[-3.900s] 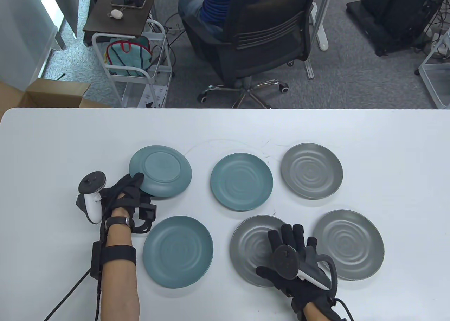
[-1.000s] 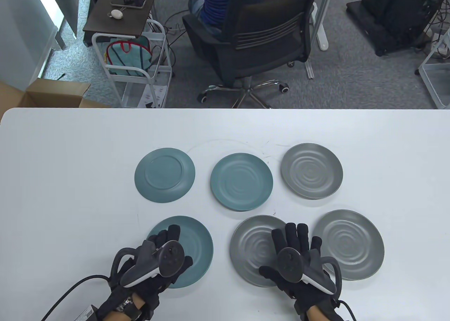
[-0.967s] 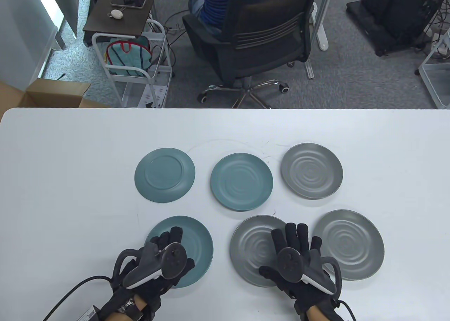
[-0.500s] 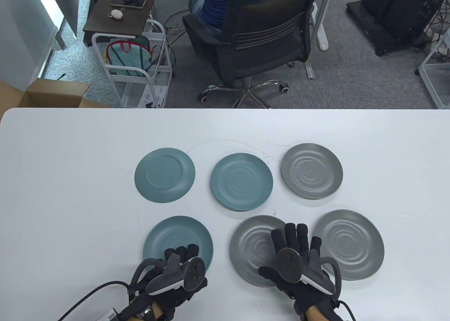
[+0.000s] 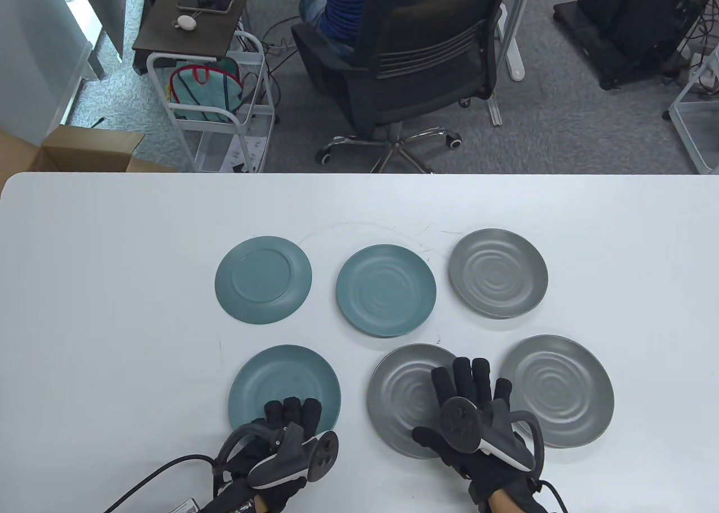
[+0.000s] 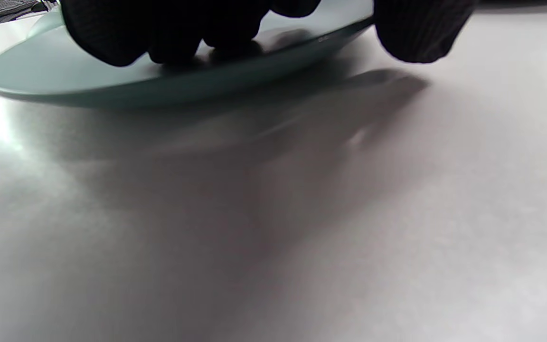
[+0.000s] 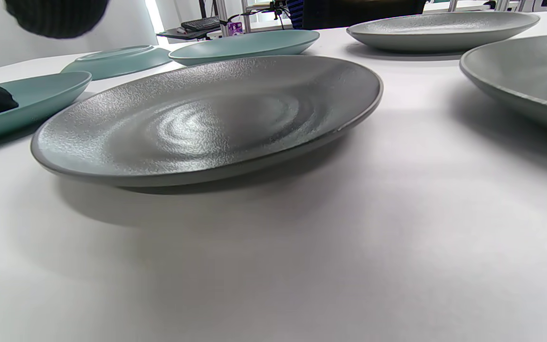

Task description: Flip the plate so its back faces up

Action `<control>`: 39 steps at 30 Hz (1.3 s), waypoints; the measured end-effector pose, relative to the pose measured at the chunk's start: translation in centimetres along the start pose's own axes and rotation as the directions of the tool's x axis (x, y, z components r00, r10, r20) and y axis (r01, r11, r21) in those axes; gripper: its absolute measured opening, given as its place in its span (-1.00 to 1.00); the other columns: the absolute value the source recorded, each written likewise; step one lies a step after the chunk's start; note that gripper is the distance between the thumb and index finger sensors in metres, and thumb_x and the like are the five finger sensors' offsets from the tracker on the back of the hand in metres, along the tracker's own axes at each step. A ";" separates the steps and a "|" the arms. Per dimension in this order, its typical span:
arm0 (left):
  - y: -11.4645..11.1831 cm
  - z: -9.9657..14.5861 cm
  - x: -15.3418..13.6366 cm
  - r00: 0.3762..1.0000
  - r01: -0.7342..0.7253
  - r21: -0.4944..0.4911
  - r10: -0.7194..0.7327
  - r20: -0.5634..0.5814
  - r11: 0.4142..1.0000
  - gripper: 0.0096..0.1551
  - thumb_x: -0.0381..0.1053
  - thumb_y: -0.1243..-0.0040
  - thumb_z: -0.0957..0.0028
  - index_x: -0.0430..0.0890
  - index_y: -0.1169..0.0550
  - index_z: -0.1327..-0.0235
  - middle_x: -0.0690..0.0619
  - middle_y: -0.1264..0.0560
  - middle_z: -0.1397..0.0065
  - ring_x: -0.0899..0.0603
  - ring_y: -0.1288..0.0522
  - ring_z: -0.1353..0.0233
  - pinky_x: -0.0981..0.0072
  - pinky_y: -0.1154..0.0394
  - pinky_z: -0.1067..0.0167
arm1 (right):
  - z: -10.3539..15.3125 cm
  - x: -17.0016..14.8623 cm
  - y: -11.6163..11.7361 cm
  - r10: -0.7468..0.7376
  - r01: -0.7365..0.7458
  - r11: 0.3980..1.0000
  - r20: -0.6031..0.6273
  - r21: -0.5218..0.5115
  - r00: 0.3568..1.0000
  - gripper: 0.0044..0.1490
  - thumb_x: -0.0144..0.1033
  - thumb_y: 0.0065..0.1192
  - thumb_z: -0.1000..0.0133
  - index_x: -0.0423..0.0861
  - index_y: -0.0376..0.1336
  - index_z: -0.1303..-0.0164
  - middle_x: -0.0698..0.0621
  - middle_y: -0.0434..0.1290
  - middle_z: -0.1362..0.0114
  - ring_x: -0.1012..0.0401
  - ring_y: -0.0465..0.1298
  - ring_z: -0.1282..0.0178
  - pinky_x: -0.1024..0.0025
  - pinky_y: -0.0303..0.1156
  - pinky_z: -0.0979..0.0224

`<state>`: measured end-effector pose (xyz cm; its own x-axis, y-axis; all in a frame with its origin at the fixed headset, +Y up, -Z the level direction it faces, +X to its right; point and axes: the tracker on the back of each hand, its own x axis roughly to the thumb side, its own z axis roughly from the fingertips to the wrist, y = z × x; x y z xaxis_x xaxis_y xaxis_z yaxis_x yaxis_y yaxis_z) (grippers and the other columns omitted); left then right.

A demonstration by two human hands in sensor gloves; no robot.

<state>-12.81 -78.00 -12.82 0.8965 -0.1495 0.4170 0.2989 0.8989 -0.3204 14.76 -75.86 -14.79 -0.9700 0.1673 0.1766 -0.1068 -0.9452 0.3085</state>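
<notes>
Left gloved hand (image 5: 283, 443) rests fingertips (image 6: 174, 45) on the round teal matte plate's (image 5: 283, 381) near rim, thumb apart; stiff, likely slippery and breakable, best pinched at that rim.

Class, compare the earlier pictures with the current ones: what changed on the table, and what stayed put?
The left hand let go of the flipped far-left teal plate and moved to the near teal plate, fingers now on its near rim. The right hand and gray plates stayed.
</notes>
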 end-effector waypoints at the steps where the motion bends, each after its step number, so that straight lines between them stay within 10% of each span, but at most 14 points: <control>1: 0.0 0.0 0.1 1.000 0.005 0.003 -0.005 0.006 1.000 0.02 0.34 -0.10 -0.14 -0.20 -0.14 -0.70 -0.35 -0.25 -0.58 -0.53 -0.41 -0.51 -0.24 -0.50 -0.28 | 0.0 0.0 0.0 -0.001 0.001 1.000 0.000 0.001 1.000 0.26 0.39 -0.01 -0.06 -0.09 -0.36 -0.71 -0.29 -0.39 -0.74 -0.25 -0.42 -0.68 -0.43 -0.37 -0.56; 28: 5.9 1.2 -3.2 0.947 -0.320 0.122 0.315 0.057 0.940 -0.24 0.04 -0.03 -0.24 -0.28 -0.22 -0.63 -0.35 -0.39 -0.46 -0.46 -0.62 -0.29 0.03 -0.68 -0.01 | -0.1 0.1 0.0 -0.016 0.016 1.000 0.005 0.012 1.000 0.25 0.38 -0.01 -0.07 -0.09 -0.36 -0.71 -0.29 -0.39 -0.74 -0.25 -0.42 -0.68 -0.43 -0.37 -0.56; 39: 9.4 2.4 -8.4 0.702 -0.711 0.199 0.695 0.154 0.674 -0.27 0.01 -0.04 -0.23 -0.36 -0.29 -0.56 -0.29 -0.47 -0.39 -0.36 -0.71 -0.19 0.15 -0.72 0.08 | -0.1 0.0 -0.1 -0.027 0.027 1.000 0.010 0.006 1.000 0.26 0.38 0.00 -0.07 -0.09 -0.35 -0.71 -0.29 -0.39 -0.74 -0.25 -0.42 -0.68 -0.43 -0.37 -0.56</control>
<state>-18.30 -67.32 -17.23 0.7869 0.5832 0.2016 -0.5009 0.7946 -0.3432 14.73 -75.77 -14.88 -0.9646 0.1951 0.1773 -0.1313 -0.9387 0.3186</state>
